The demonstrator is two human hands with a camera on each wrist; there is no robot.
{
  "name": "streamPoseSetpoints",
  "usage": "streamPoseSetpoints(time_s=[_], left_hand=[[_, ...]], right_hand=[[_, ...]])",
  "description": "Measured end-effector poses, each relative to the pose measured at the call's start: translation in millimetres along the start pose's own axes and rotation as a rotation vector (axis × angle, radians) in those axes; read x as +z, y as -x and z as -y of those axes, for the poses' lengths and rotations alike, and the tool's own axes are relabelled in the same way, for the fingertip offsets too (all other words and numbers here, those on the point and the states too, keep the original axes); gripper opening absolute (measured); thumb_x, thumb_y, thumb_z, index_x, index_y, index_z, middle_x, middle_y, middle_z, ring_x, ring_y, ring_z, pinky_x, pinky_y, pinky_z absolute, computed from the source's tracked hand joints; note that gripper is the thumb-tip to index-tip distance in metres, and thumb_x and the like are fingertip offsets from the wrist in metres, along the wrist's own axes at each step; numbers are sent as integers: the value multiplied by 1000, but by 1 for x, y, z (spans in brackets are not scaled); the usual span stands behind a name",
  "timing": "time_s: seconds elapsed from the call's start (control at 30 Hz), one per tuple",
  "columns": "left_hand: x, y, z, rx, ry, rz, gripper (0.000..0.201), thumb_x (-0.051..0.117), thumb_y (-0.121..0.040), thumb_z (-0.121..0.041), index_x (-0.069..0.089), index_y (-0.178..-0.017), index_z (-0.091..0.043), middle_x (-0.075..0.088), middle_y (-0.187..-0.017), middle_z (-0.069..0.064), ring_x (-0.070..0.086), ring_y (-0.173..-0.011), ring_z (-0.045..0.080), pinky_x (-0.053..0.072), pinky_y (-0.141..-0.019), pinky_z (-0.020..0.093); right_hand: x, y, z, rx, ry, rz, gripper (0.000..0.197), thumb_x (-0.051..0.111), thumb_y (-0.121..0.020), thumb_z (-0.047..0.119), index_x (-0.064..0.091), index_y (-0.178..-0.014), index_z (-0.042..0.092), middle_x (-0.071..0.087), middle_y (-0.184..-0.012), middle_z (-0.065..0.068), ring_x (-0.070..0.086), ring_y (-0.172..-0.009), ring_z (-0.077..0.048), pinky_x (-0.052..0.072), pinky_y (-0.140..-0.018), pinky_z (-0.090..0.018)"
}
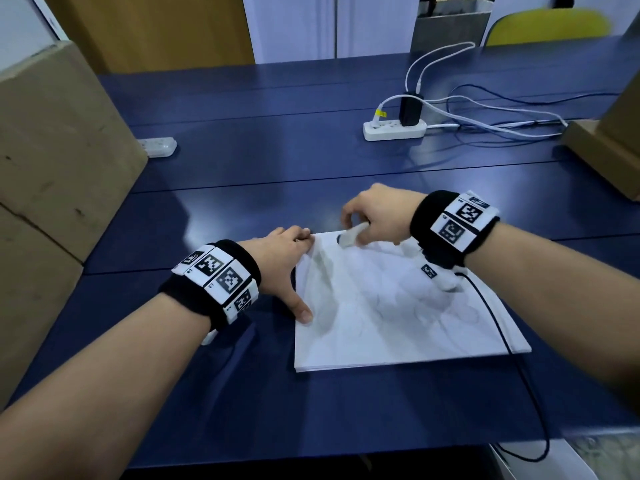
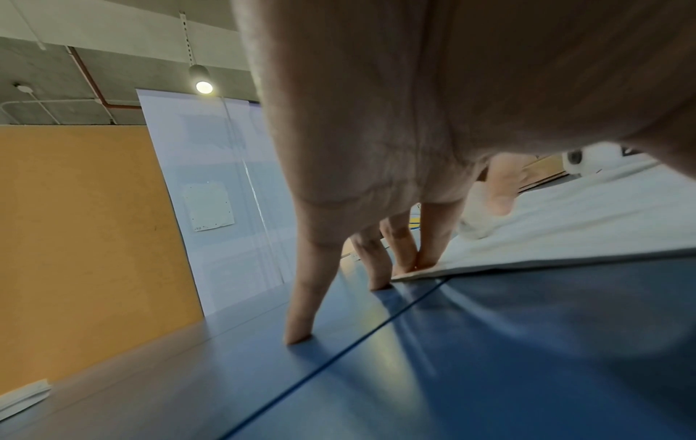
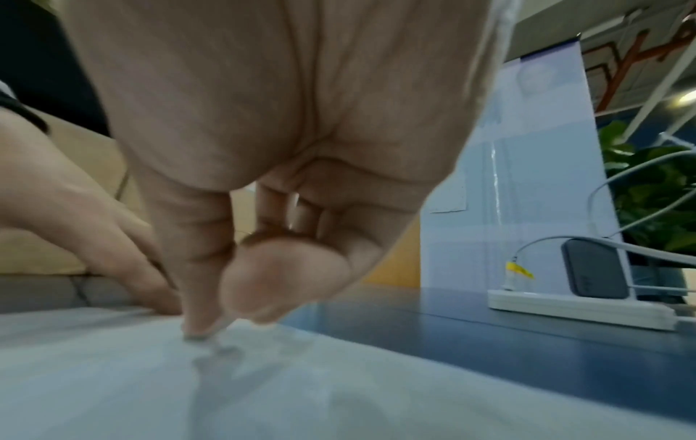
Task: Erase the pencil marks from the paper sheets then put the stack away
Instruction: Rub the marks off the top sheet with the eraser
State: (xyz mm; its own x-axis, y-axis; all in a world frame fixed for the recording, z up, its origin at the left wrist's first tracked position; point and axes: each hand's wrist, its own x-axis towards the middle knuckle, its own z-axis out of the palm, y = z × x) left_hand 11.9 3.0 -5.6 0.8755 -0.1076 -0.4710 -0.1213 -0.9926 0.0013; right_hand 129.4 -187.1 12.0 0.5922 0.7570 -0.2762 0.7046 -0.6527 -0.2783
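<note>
A stack of white paper sheets [image 1: 398,323] with faint pencil marks lies on the blue table [image 1: 242,150]. My right hand [image 1: 367,216] pinches a white eraser [image 1: 351,235] and presses it on the sheet's far left corner. The right wrist view shows the right hand [image 3: 226,297] with thumb and forefinger closed, the tips down on the paper [image 3: 263,387]. My left hand [image 1: 291,268] lies spread with straight fingers at the stack's left edge, thumb on the paper. In the left wrist view the fingertips [image 2: 425,262] press the paper's corner [image 2: 565,226], the others touch the table.
A cardboard box [image 1: 52,168] stands at the left and another [image 1: 609,147] at the right. A white power strip [image 1: 394,129] with a black charger and cables lies behind the paper. A black cable [image 1: 519,358] runs from my right wrist over the stack's right side.
</note>
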Motion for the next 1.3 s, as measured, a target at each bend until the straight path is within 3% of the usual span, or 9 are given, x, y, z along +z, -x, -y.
streamPoseSetpoints(time_s=[0.07,0.23,0.33,0.43,0.63,0.83,1.03,1.2,1.3], left_hand=[[0,0,0,-3,4,5,145,81,-45,-75,9,-157,-17,10,-159,-5,17,-143,19,30,-116,42],[1,-1,0,3,7,7,143,82,-48,-73,9,-157,-15,8,-160,-5,15,-144,19,28,-117,40],[0,-1,0,5,13,0,142,81,-47,-74,11,-156,-16,9,-159,-6,16,-143,18,29,-116,41],[0,-1,1,1,15,4,144,81,-46,-75,10,-156,-17,10,-159,-6,16,-143,19,31,-115,44],[2,-3,1,-2,9,-3,143,81,-45,-75,14,-156,-14,12,-158,-5,18,-142,19,32,-115,42],[1,-1,1,1,10,2,144,81,-44,-76,13,-156,-15,12,-158,-4,18,-142,20,32,-114,44],[1,-1,0,1,1,-3,141,81,-46,-74,15,-156,-14,11,-159,-4,18,-142,19,31,-115,41],[-1,1,-2,1,0,0,141,81,-46,-74,14,-156,-14,12,-158,-3,19,-141,21,30,-116,41],[0,1,-2,0,1,2,141,81,-47,-74,15,-156,-14,12,-159,-3,18,-142,20,28,-116,39]], right_hand=[[-1,-1,-3,14,-24,-28,13,71,-78,28,65,-90,28,66,-72,3,66,-46,-26,59,-52,-40],[5,18,3,-51,-77,282,19,78,-76,30,67,-91,29,66,-66,3,63,-44,-21,53,-55,-31],[4,7,1,-9,-29,136,19,76,-78,29,67,-94,28,67,-76,0,66,-47,-25,53,-47,-29],[0,-4,-3,46,-11,-34,15,72,-78,29,66,-91,29,66,-79,-3,67,-46,-27,59,-48,-39],[4,16,7,-42,-34,243,20,78,-75,34,67,-90,29,65,-69,2,62,-43,-23,54,-53,-32],[-2,-3,1,38,38,-37,14,70,-77,26,66,-90,28,62,-73,2,68,-52,-31,59,-49,-41],[5,15,7,-48,-29,209,19,78,-77,29,69,-93,26,65,-68,3,60,-41,-21,55,-48,-32],[-1,-1,2,39,24,-10,16,73,-76,25,67,-91,27,63,-75,5,68,-52,-29,56,-44,-34],[1,6,1,10,-4,63,17,74,-77,25,68,-93,27,67,-75,0,65,-47,-26,55,-46,-32]])
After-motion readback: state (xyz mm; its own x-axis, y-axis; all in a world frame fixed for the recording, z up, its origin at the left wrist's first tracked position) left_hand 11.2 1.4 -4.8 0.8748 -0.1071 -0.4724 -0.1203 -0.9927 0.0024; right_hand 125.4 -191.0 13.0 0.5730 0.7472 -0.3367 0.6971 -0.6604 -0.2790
